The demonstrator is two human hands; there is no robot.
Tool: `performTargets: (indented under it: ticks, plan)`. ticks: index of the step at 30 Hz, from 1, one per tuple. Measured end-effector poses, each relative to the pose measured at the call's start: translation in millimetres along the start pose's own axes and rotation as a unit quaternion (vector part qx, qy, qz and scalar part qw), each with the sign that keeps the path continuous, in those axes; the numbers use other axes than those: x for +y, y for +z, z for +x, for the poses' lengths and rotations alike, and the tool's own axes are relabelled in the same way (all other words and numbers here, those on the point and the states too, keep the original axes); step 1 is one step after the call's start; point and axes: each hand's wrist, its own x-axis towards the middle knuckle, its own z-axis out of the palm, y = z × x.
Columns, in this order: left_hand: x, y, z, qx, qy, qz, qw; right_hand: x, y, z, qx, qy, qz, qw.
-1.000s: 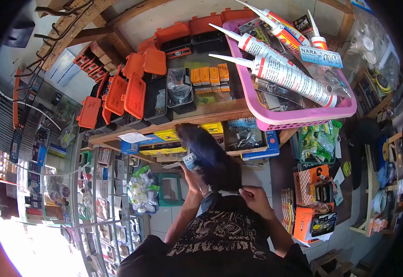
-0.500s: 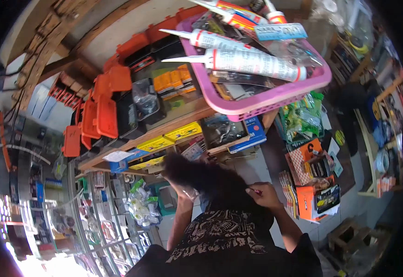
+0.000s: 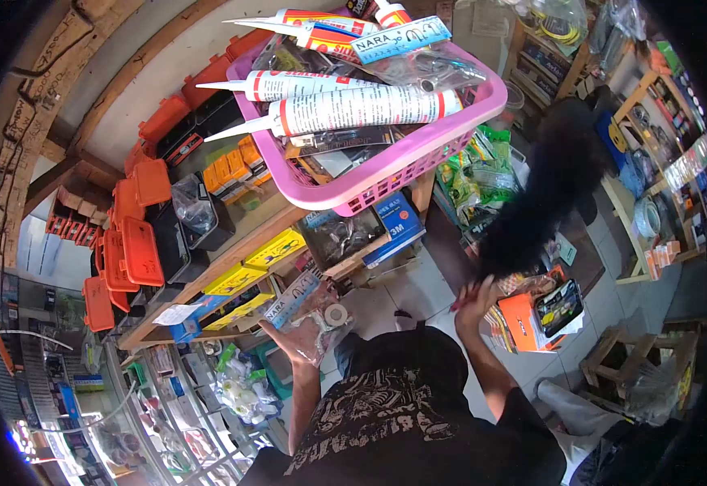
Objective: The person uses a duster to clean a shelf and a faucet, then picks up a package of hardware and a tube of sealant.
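Observation:
My right hand (image 3: 475, 298) is closed round the thin red handle of a fluffy black duster (image 3: 544, 182). Its dark head reaches up and to the right, over the green packets (image 3: 483, 174) and the orange boxes (image 3: 519, 320). On the other side, my left hand (image 3: 293, 344) holds a clear plastic bag (image 3: 313, 332), with a white ring-shaped roll (image 3: 336, 314) showing at its upper end. This hand is beside the lower edge of the wooden shelf (image 3: 216, 275), near a label card (image 3: 293, 298).
A pink basket (image 3: 321, 194) of sealant tubes (image 3: 362, 112) juts out ahead. Orange-lidded boxes (image 3: 131, 251) line the shelf to the left. Glass cases (image 3: 159, 405) stand at lower left, and a wooden stool (image 3: 637, 356) at lower right. Tiled floor (image 3: 402, 287) lies between.
The duster has swung from in front of my body to the right, over the boxes. My left hand has moved slightly left with the bag, and the view has shifted.

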Motion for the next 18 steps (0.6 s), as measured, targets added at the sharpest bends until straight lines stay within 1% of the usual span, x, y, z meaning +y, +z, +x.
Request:
performTargets:
  ticks: [1,2,3,4,5,6,7,8,9,10,11,13,14,15,17,18]
  plan:
    - [-0.6,1.0,-1.5,-0.016,-0.005,-0.029,0.999,7.3,2.3,19.7,0.071,0.030,0.013,0.997]
    - [-0.9,3.2,-2.2,-0.033,-0.009,-0.058,0.998,11.7,4.9,34.0,0.071,0.030,0.014,0.997]
    - [-3.3,11.5,-3.5,-0.035,-0.008,-0.057,0.998,15.3,7.7,47.5,0.118,0.041,0.003,0.992]
    - [-7.3,24.1,-6.1,-0.073,-0.031,-0.116,0.990,20.6,7.0,59.9,0.162,0.053,-0.008,0.985]
    - [-9.4,32.0,-7.9,-0.110,-0.053,-0.176,0.977,43.8,-5.3,78.1,0.159,0.054,-0.008,0.986]
    - [-8.9,33.6,-8.9,-0.042,-0.036,0.058,0.997,83.4,-28.3,101.5,0.179,-0.004,-0.090,0.980]
    - [-6.2,21.4,-11.0,-0.041,-0.032,0.057,0.997,113.0,-48.0,118.9,0.198,-0.061,-0.171,0.963]
    - [-1.9,-3.1,-12.3,0.027,-0.022,0.086,0.996,129.1,-62.0,130.7,0.193,-0.060,-0.171,0.964]
    - [1.4,-24.1,-11.0,0.096,-0.012,0.115,0.989,142.2,-72.7,139.9,0.211,0.017,-0.147,0.966]
    - [3.9,-36.7,-7.3,0.147,-0.030,0.123,0.981,150.0,-75.1,142.5,0.228,0.095,-0.122,0.961]
    - [4.1,-42.4,-7.1,0.150,-0.025,0.124,0.981,151.9,-69.6,141.4,0.224,0.099,-0.122,0.962]
    - [-3.1,-50.1,-9.8,0.161,-0.019,0.222,0.962,150.8,-59.1,140.5,0.267,0.056,-0.147,0.951]
    - [-6.6,-18.7,-7.7,0.190,-0.042,0.219,0.956,142.8,-57.8,139.6,0.266,0.109,-0.241,0.927]
    - [-4.9,-20.8,-8.2,0.195,-0.037,0.217,0.956,140.0,-52.3,135.5,0.260,0.111,-0.244,0.928]
    - [-1.4,-34.4,-7.8,0.163,-0.093,0.226,0.956,146.9,-47.2,130.4,0.328,0.010,-0.184,0.927]
    - [10.9,-48.9,-1.8,0.106,-0.176,0.087,0.975,167.5,-71.2,138.7,0.266,-0.030,-0.165,0.949]
